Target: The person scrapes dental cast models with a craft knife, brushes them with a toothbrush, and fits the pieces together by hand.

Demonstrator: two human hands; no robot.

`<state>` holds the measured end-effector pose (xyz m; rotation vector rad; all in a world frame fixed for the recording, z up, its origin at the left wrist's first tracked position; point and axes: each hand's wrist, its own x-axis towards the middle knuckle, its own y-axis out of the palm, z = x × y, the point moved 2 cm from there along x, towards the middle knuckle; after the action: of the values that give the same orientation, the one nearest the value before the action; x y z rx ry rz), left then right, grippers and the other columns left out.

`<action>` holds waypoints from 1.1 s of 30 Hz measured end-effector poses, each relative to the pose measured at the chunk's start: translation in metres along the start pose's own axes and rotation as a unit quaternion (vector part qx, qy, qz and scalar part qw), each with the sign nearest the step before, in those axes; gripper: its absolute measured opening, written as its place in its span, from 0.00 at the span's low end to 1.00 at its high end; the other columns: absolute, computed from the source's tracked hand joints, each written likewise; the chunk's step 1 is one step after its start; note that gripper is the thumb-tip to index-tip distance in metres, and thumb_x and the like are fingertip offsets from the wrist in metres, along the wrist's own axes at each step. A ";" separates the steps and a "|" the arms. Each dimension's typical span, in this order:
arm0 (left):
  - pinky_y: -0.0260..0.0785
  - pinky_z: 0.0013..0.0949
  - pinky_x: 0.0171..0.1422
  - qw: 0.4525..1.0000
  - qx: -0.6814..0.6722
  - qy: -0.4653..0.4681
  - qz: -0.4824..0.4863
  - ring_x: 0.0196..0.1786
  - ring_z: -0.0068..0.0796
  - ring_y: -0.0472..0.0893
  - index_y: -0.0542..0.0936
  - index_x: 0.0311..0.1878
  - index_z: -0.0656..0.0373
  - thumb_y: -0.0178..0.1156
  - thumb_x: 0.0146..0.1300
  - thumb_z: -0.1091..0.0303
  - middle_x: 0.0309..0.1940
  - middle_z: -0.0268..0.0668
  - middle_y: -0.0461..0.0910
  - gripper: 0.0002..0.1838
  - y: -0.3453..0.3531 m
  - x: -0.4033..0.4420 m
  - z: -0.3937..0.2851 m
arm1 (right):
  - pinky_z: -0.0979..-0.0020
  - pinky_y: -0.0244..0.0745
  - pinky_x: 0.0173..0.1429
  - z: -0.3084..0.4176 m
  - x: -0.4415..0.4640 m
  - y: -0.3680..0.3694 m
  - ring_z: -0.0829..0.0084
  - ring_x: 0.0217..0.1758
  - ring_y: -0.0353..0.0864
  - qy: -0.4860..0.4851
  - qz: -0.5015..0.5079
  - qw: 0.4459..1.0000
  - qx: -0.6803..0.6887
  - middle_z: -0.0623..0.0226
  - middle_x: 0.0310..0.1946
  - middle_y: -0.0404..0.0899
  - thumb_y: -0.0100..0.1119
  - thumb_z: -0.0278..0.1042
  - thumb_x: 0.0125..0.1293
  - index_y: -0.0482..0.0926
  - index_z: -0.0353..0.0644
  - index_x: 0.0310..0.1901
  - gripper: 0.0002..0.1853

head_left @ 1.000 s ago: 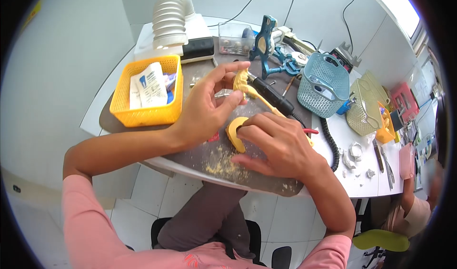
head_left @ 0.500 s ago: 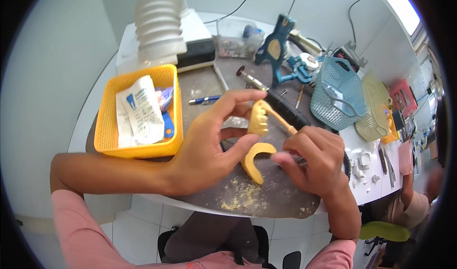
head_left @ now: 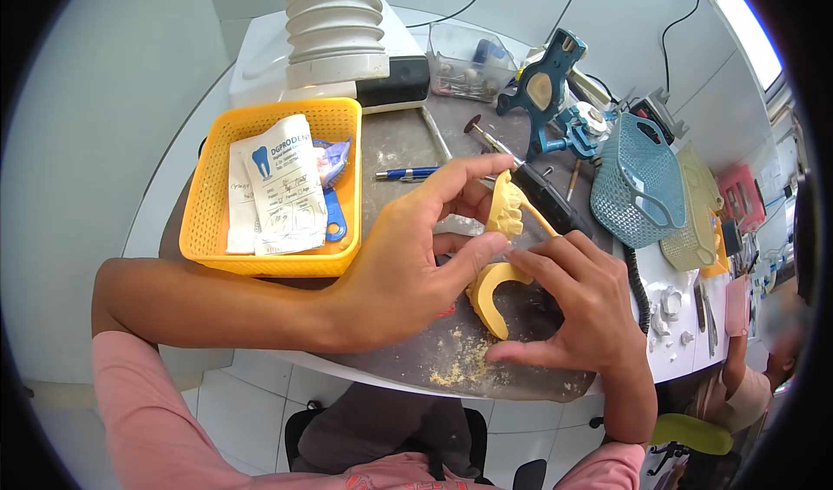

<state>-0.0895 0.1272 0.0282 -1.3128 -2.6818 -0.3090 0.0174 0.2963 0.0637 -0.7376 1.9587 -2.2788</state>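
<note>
My left hand [head_left: 403, 251] pinches a yellow plaster dental cast [head_left: 506, 208] on edge between thumb and fingers, with its moulded teeth turned right. A slim tan stick-like tool [head_left: 540, 218] runs from behind the cast into my right hand [head_left: 590, 303]. It appears tucked among the fingers; its far end is hidden. The right thumb is spread away, and the fingertips reach close to the cast. Below, a horseshoe-shaped yellow plaster piece [head_left: 488, 303] rests on the bench beside yellow crumbs [head_left: 460, 364].
A yellow basket [head_left: 200, 186] with paper slips stands left. Behind are a ribbed hose [head_left: 336, 21], a blue pen [head_left: 403, 174], a black handpiece [head_left: 551, 199] and a blue articulator [head_left: 542, 91]. Right are a blue basket [head_left: 629, 190], white plaster bits [head_left: 668, 308] and another person [head_left: 751, 394].
My right thumb has swung down and away from the fingers, which have straightened toward the cast. The view has shifted, so the bench items appear farther right.
</note>
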 end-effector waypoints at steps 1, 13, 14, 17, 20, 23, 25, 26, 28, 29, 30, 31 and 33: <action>0.72 0.33 0.69 1.000 0.001 -0.001 0.000 0.59 0.23 0.74 0.62 0.76 0.60 0.59 0.70 0.80 0.55 0.36 0.73 0.32 0.000 0.000 0.001 | 0.66 0.76 0.37 0.001 0.000 -0.001 0.66 0.37 0.79 -0.003 -0.002 1.000 0.001 0.67 0.36 0.80 0.78 0.63 0.46 0.84 0.42 0.47 0.35; 0.71 0.32 0.69 1.000 -0.013 0.011 0.003 0.60 0.26 0.78 0.66 0.73 0.62 0.58 0.71 0.80 0.52 0.35 0.76 0.28 0.001 0.000 0.003 | 0.62 0.78 0.44 -0.012 -0.008 0.003 0.60 0.42 0.81 0.039 -0.064 0.997 0.033 0.61 0.43 0.80 0.79 0.47 0.47 0.81 0.38 0.53 0.33; 0.72 0.32 0.69 1.000 -0.012 0.007 0.000 0.60 0.26 0.77 0.65 0.73 0.62 0.58 0.71 0.80 0.53 0.35 0.76 0.28 0.000 0.001 0.003 | 0.61 0.78 0.45 -0.013 -0.008 0.002 0.59 0.43 0.81 0.054 -0.089 0.994 0.039 0.60 0.44 0.80 0.79 0.46 0.47 0.80 0.38 0.54 0.33; 0.72 0.32 0.69 1.000 -0.012 0.005 0.015 0.60 0.26 0.77 0.64 0.74 0.62 0.57 0.72 0.80 0.56 0.37 0.75 0.29 0.000 0.001 0.005 | 0.62 0.79 0.48 -0.015 -0.008 0.001 0.58 0.46 0.83 0.061 -0.124 0.989 0.047 0.56 0.46 0.80 0.80 0.42 0.46 0.80 0.38 0.56 0.34; 0.73 0.33 0.69 1.000 -0.004 0.008 0.028 0.61 0.25 0.77 0.63 0.75 0.62 0.56 0.73 0.78 0.58 0.38 0.76 0.29 -0.001 0.001 0.007 | 0.62 0.80 0.50 -0.016 -0.010 0.000 0.58 0.47 0.84 0.070 -0.163 0.982 0.067 0.54 0.47 0.81 0.80 0.40 0.45 0.80 0.37 0.56 0.34; 0.74 0.33 0.68 0.998 -0.032 -0.012 0.048 0.61 0.25 0.78 0.61 0.76 0.62 0.55 0.75 0.76 0.58 0.39 0.77 0.29 -0.003 0.001 0.008 | 0.62 0.81 0.52 -0.019 -0.009 0.000 0.56 0.49 0.85 0.060 -0.190 0.976 0.084 0.52 0.49 0.82 0.80 0.38 0.44 0.79 0.36 0.56 0.35; 0.74 0.33 0.67 0.998 -0.041 -0.014 0.050 0.60 0.25 0.78 0.61 0.76 0.62 0.55 0.75 0.75 0.58 0.39 0.78 0.29 -0.001 0.002 0.007 | 0.62 0.81 0.53 -0.020 -0.010 0.001 0.56 0.50 0.86 0.049 -0.198 0.975 0.089 0.50 0.49 0.82 0.81 0.36 0.44 0.79 0.35 0.56 0.35; 0.74 0.33 0.67 0.997 -0.051 -0.016 0.052 0.60 0.25 0.79 0.61 0.76 0.62 0.56 0.76 0.74 0.58 0.39 0.78 0.28 -0.001 0.002 0.007 | 0.63 0.81 0.54 -0.021 -0.010 0.002 0.56 0.51 0.86 0.053 -0.198 0.973 0.106 0.50 0.50 0.82 0.81 0.36 0.44 0.79 0.34 0.56 0.35; 0.74 0.33 0.67 0.996 -0.063 -0.023 0.060 0.59 0.25 0.79 0.62 0.76 0.62 0.56 0.76 0.74 0.59 0.40 0.78 0.28 -0.001 0.001 0.006 | 0.63 0.81 0.55 -0.021 -0.010 0.004 0.56 0.52 0.86 0.055 -0.196 0.971 0.123 0.50 0.50 0.83 0.81 0.35 0.43 0.79 0.33 0.56 0.36; 0.75 0.33 0.66 0.994 -0.074 -0.029 0.070 0.59 0.26 0.80 0.62 0.76 0.62 0.56 0.76 0.73 0.59 0.40 0.78 0.28 -0.001 0.001 0.006 | 0.63 0.81 0.55 -0.020 -0.009 0.004 0.57 0.52 0.86 0.053 -0.198 0.970 0.133 0.50 0.51 0.83 0.81 0.34 0.44 0.78 0.34 0.57 0.35; 0.75 0.33 0.66 0.994 -0.074 -0.028 0.069 0.59 0.26 0.80 0.62 0.76 0.62 0.56 0.76 0.73 0.59 0.40 0.78 0.28 -0.002 0.000 0.005 | 0.64 0.81 0.55 -0.019 -0.008 0.005 0.57 0.52 0.86 0.051 -0.200 0.968 0.142 0.50 0.51 0.83 0.81 0.33 0.44 0.78 0.34 0.57 0.35; 0.75 0.33 0.66 0.994 -0.076 -0.028 0.075 0.59 0.26 0.80 0.62 0.76 0.62 0.56 0.76 0.73 0.60 0.41 0.78 0.28 -0.002 0.000 0.005 | 0.64 0.81 0.55 -0.019 -0.008 0.006 0.57 0.52 0.86 0.050 -0.200 0.968 0.141 0.50 0.51 0.83 0.81 0.33 0.44 0.78 0.34 0.57 0.35; 0.75 0.33 0.66 0.993 -0.079 -0.029 0.081 0.60 0.26 0.80 0.62 0.76 0.62 0.57 0.76 0.72 0.60 0.41 0.78 0.28 -0.002 0.000 0.006 | 0.64 0.81 0.56 -0.019 -0.008 0.008 0.57 0.54 0.86 0.047 -0.196 0.967 0.159 0.51 0.52 0.83 0.81 0.32 0.46 0.77 0.34 0.58 0.35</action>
<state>-0.0912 0.1274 0.0220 -1.5954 -2.6217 -0.4788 0.0153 0.3147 0.0522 -1.0709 1.5230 -2.8076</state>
